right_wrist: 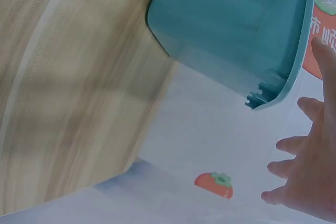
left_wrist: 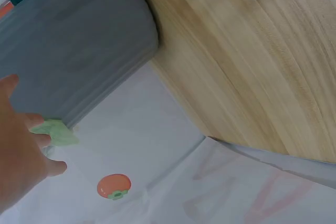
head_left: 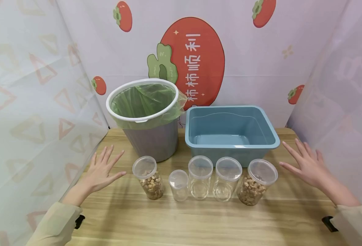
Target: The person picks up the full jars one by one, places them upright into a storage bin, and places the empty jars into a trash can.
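Note:
My left hand (head_left: 102, 171), fingers spread, hovers at the left with nothing in it. Nearest to it stands a clear lidded jar of nuts (head_left: 151, 184). On the other side my right hand (head_left: 310, 165) is spread too and holds nothing, close to a second jar of nuts (head_left: 252, 189), which has walnut-like pieces inside. Between these two stand a small clear jar (head_left: 179, 188) and two taller clear jars, one in the middle (head_left: 200, 184) and another (head_left: 224, 186) to its right. All wear translucent lids and look see-through inside.
Behind the jars at left is a grey trash bin (head_left: 154, 140) with a green liner (head_left: 138, 99). A blue plastic tub (head_left: 230, 152) stands beside it at back right. Printed cloth walls (head_left: 245, 51) enclose the wooden table (head_left: 199, 222) at the back and sides.

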### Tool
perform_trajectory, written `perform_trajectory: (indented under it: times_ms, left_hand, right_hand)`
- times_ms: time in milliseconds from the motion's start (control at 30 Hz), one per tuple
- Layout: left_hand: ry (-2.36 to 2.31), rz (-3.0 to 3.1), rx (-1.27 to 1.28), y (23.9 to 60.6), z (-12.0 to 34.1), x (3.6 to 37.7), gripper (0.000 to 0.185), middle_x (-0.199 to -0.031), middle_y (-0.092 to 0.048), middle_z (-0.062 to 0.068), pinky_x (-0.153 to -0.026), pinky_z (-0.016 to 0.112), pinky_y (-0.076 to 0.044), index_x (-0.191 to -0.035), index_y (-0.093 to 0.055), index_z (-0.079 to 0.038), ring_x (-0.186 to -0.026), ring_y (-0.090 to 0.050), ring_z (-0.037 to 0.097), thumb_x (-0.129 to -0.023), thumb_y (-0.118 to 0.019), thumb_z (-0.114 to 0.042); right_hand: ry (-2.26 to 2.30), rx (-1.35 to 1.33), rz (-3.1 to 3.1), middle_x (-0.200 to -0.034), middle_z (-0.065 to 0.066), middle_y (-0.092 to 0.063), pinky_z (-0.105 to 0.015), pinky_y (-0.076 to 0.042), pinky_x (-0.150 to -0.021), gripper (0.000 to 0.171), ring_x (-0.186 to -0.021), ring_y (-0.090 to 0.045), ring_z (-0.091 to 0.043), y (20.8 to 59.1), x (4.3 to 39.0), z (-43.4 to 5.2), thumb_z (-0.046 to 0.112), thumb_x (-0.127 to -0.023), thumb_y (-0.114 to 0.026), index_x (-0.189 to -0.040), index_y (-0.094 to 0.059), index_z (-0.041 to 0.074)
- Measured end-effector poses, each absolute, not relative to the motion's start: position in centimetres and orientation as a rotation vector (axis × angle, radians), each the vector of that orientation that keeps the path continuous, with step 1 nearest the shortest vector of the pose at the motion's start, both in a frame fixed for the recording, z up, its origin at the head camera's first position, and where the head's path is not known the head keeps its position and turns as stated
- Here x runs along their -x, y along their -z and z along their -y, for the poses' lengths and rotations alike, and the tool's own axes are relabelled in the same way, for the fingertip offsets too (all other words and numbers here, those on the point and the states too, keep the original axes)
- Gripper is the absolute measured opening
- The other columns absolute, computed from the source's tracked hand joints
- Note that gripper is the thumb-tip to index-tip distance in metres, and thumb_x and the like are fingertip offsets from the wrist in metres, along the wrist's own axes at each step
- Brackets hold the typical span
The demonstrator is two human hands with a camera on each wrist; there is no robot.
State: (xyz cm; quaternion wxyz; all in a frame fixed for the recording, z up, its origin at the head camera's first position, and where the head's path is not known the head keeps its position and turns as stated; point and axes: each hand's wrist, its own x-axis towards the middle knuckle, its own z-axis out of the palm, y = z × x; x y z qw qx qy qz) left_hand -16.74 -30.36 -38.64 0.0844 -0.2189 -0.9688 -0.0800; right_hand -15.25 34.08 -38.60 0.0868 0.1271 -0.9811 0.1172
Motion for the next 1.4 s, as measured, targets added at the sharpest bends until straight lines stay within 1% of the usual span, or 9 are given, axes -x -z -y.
perform_trajectory:
  times_ms: [133,300,433,567,767,900,1100,1267,1400]
  left_hand:
    - [0.293,2.901,0.662,38.1,29.8,16.7,0.070,-0.145,-0.008,0.021,-0.098,0.062,0.001,-0.140,-0.025,-0.020,-0.132,0.001,0.037,-0.082,-0.054,-0.046]
    - [0.325,2.848,0.709,37.3,28.7,16.5,0.073,-0.141,-0.020,0.022,-0.097,0.062,-0.011,-0.137,-0.031,-0.018,-0.129,-0.013,0.041,-0.076,-0.061,-0.047]
    - [0.350,2.761,0.772,36.8,27.9,16.0,0.072,-0.136,-0.030,0.022,-0.096,0.060,-0.017,-0.132,-0.038,-0.014,-0.124,-0.024,0.042,-0.073,-0.065,-0.045]
    - [0.395,2.670,0.848,36.6,27.0,15.6,0.065,-0.129,-0.038,0.022,-0.091,0.061,-0.023,-0.127,-0.044,-0.012,-0.118,-0.033,0.041,-0.073,-0.066,-0.043]
    - [0.462,2.591,0.918,36.7,25.8,15.2,0.058,-0.122,-0.045,0.022,-0.087,0.059,-0.030,-0.121,-0.050,-0.010,-0.109,-0.043,0.041,-0.073,-0.068,-0.037]
    - [0.537,2.578,0.939,36.9,24.9,15.1,0.055,-0.120,-0.046,0.019,-0.085,0.057,-0.033,-0.119,-0.052,-0.009,-0.107,-0.046,0.039,-0.072,-0.071,-0.030]
    - [0.640,2.560,0.937,37.6,23.3,15.1,0.051,-0.124,-0.044,0.018,-0.087,0.057,-0.033,-0.118,-0.054,-0.009,-0.112,-0.042,0.038,-0.073,-0.070,-0.026]
    - [0.675,2.537,0.910,38.5,22.1,15.0,0.047,-0.128,-0.041,0.020,-0.090,0.057,-0.030,-0.117,-0.055,-0.011,-0.115,-0.039,0.038,-0.074,-0.070,-0.024]
    - [0.724,2.527,0.868,39.1,21.5,14.9,0.045,-0.130,-0.038,0.020,-0.090,0.060,-0.028,-0.116,-0.056,-0.012,-0.117,-0.036,0.040,-0.074,-0.069,-0.025]
  right_hand:
    - [-0.372,-0.396,2.908,-0.145,-0.024,0.003,-0.069,0.005,-0.091,0.070,-0.128,0.000,-0.048,38.2,15.7,-33.9,0.041,-0.088,-0.049,-0.143,-0.008,0.026]
    - [-0.380,-0.458,2.853,-0.144,-0.026,-0.004,-0.067,0.000,-0.094,0.067,-0.132,0.000,-0.039,37.9,16.6,-33.5,0.040,-0.087,-0.051,-0.142,-0.017,0.021]
    - [-0.411,-0.524,2.805,-0.139,-0.030,-0.016,-0.063,-0.004,-0.098,0.064,-0.129,-0.010,-0.043,37.5,17.5,-33.0,0.037,-0.086,-0.054,-0.140,-0.025,0.017]
    - [-0.484,-0.558,2.793,-0.136,-0.032,-0.021,-0.062,-0.010,-0.098,0.059,-0.121,-0.020,-0.052,37.1,18.1,-32.4,0.032,-0.085,-0.058,-0.136,-0.034,0.013]
    - [-0.532,-0.566,2.808,-0.134,-0.033,-0.022,-0.066,-0.026,-0.083,0.055,-0.111,-0.029,-0.057,36.6,18.9,-31.7,0.028,-0.085,-0.058,-0.133,-0.038,0.009]
    - [-0.534,-0.552,2.803,-0.131,-0.035,-0.026,-0.065,-0.032,-0.076,0.049,-0.104,-0.036,-0.057,36.5,19.2,-31.2,0.027,-0.085,-0.058,-0.126,-0.044,0.005]
    - [-0.564,-0.567,2.756,-0.122,-0.033,-0.034,-0.062,-0.037,-0.073,0.032,-0.098,-0.042,-0.054,36.9,19.6,-30.8,0.024,-0.084,-0.060,-0.107,-0.053,0.001]
    - [-0.568,-0.608,2.646,-0.109,-0.028,-0.043,-0.057,-0.039,-0.070,0.021,-0.092,-0.048,-0.047,37.5,19.9,-30.6,0.016,-0.080,-0.065,-0.093,-0.056,0.003]
    - [-0.564,-0.592,2.593,-0.102,-0.026,-0.046,-0.053,-0.040,-0.068,0.018,-0.089,-0.049,-0.043,37.8,19.9,-30.4,0.014,-0.078,-0.066,-0.089,-0.056,0.004]
